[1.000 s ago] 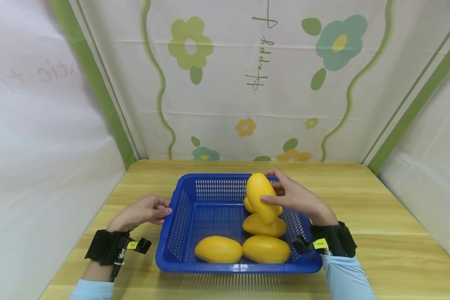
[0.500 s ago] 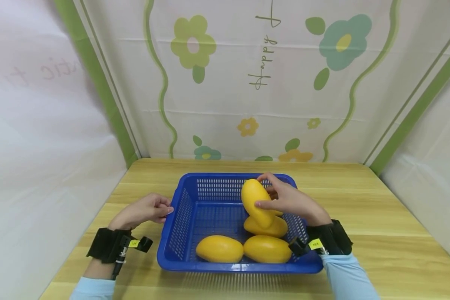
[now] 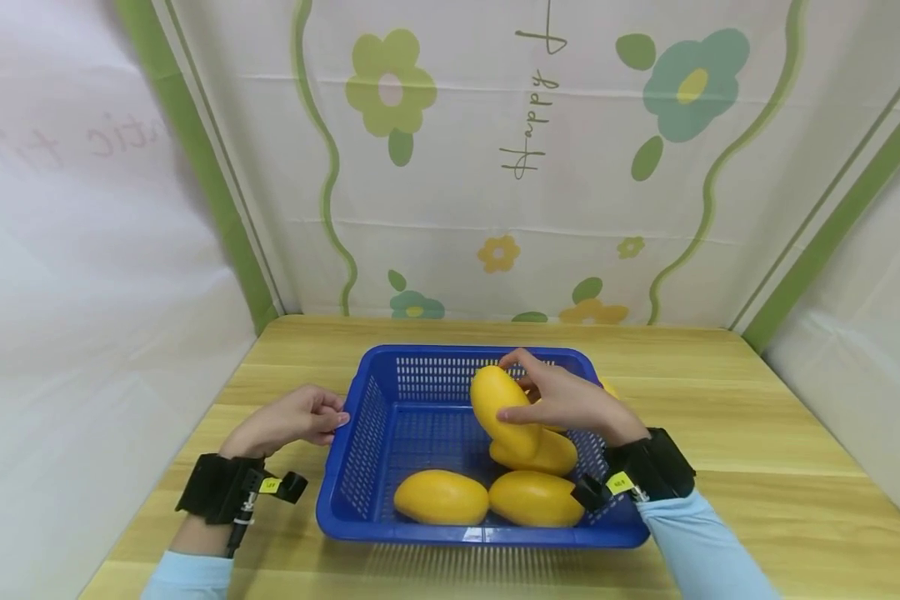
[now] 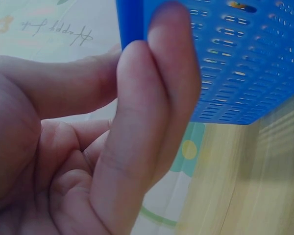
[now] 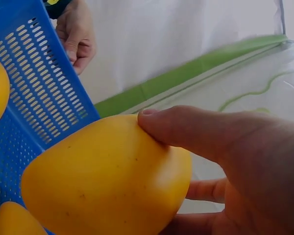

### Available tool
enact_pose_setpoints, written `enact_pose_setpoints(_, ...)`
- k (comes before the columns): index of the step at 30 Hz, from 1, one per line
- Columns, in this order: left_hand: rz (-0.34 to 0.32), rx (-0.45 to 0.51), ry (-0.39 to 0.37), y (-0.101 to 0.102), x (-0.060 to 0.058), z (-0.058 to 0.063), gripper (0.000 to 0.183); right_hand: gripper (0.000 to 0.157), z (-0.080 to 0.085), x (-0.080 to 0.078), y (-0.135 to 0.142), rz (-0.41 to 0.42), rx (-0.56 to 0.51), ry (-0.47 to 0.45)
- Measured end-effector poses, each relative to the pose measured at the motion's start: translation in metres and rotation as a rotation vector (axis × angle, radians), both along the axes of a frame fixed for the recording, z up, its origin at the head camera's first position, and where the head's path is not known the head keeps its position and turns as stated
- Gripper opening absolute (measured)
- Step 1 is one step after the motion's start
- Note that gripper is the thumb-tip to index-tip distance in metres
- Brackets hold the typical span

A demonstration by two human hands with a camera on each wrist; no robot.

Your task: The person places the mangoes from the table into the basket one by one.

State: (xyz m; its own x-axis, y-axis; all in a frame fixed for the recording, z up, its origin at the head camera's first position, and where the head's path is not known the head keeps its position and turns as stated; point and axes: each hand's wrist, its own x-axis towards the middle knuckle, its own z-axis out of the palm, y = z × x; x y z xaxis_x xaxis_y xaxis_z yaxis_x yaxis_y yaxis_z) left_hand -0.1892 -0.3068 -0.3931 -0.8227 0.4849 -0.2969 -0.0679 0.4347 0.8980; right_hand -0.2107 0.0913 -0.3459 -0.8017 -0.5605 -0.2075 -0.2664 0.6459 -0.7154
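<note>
In the head view my left hand (image 3: 303, 414) pinches the left rim of a blue plastic basket (image 3: 480, 535) between thumb and fingers. The left wrist view shows the fingers (image 4: 174, 58) against the basket's wall. Over the basket's right half, my right hand (image 3: 566, 400) grips a yellow mango (image 3: 498, 404), thumb on the near side and fingers on the far side. That mango is tilted, its lower end overlapping another mango (image 3: 555, 454) lying in the basket. Two more mangoes, one at front left (image 3: 441, 497) and one at front right (image 3: 536, 498), lie along the near wall.
The basket stands on a wooden table (image 3: 757, 467). Some yellow shows behind the held mango, partly hidden by the right hand, and a small yellow patch (image 3: 608, 386) shows just past the basket's right rim. A flower-printed curtain (image 3: 450, 192) closes off the back.
My right hand has moved left and slightly down with the held mango, toward the basket's middle. The left hand keeps its pinch on the rim. The head view has shifted slightly.
</note>
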Motion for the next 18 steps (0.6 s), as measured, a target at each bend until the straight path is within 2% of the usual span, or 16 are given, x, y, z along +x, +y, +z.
enact_pose_setpoints(18, 0.006, 0.008, 0.002, -0.002, 0.001, -0.001, 0.027, 0.064, -0.001, -0.019, -0.028, 0.161, 0.118, 0.037)
